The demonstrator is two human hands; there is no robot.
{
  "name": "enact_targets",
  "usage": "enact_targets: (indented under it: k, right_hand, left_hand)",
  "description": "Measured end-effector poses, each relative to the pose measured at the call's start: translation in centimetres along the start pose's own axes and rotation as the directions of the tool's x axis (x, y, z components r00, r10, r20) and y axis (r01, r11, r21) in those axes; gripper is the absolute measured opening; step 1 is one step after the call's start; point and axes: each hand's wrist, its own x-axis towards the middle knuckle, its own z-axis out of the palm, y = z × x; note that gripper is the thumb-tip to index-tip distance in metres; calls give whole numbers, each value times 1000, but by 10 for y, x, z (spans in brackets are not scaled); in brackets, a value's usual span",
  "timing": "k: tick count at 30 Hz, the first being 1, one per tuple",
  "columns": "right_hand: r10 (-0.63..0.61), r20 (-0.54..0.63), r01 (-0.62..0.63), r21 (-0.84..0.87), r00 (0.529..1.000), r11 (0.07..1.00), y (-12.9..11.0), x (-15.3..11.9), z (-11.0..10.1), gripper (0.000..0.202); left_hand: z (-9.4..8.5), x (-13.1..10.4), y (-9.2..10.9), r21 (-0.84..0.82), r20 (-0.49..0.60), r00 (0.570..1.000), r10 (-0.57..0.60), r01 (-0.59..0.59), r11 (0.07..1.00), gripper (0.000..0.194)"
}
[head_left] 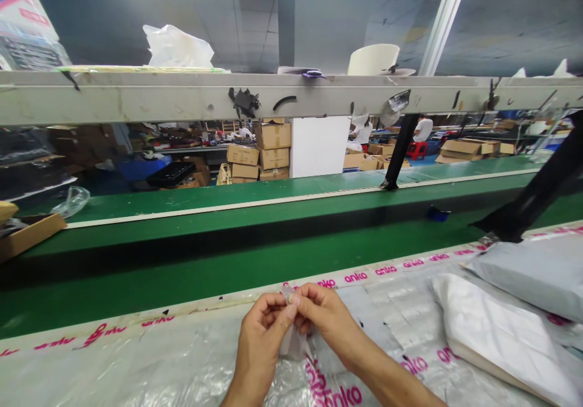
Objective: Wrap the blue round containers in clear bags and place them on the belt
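Near the front of the work surface, my left hand (265, 333) and my right hand (324, 317) meet, thumbs and fingers pinched close together. Between them is a small, thin, translucent whitish piece that looks like a plastic bag (293, 344). Its tip pokes up above my fingertips and the rest hangs below them; whether anything is inside cannot be made out. Beneath my hands lies the plastic-covered table (191, 358), printed with pink "anko" lettering. To the right of my right hand rests a stack of white soft sheets or bags (496, 334).
A grey-white plastic package (532, 273) lies at the far right. Beyond the table runs a green conveyor belt (255, 267), with a black-wrapped post (537, 182) at its edge. An overhead shelf beam (182, 100) crosses the view. At left stands an open cardboard box (36, 237).
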Motion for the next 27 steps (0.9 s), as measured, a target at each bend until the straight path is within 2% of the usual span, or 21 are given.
enact_targets:
  k: [4,9,13,17,21,23,25,27]
  right_hand:
    - [51,21,-51,-1,998,999,0,0,-3,52]
    - [10,-57,-14,-73,998,997,5,5,-6,47]
    - [-100,-98,80,-187,990,979,3,5,-6,33]
    - [-293,-139,230,-350,946,908,-3,2,-11,16]
    - [-493,-71,373,-563,867,738,-9,-2,-20,3]
    - [-572,9,452,-623,820,638,-11,-5,-22,12]
    - [-653,100,512,-714,751,478,-13,-6,-20,24]
    - [-719,200,512,-824,666,245,-13,-8,-16,32]
  left_hand:
    - [-4,0,-1,56,-11,1000,11,-11,998,36]
    - [-8,1,-4,104,-106,994,3,8,995,33]
    - [-9,3,-3,141,-156,987,34,-12,990,33]
    - [-10,5,-4,181,-185,977,103,-69,981,31]
    - [-15,4,-8,255,-187,961,202,-151,955,24]
    - [-18,3,-8,374,-124,941,316,-251,893,15]
    - [-22,1,-7,541,11,875,484,-413,733,14]
    - [-28,0,-7,657,181,773,608,-556,510,23]
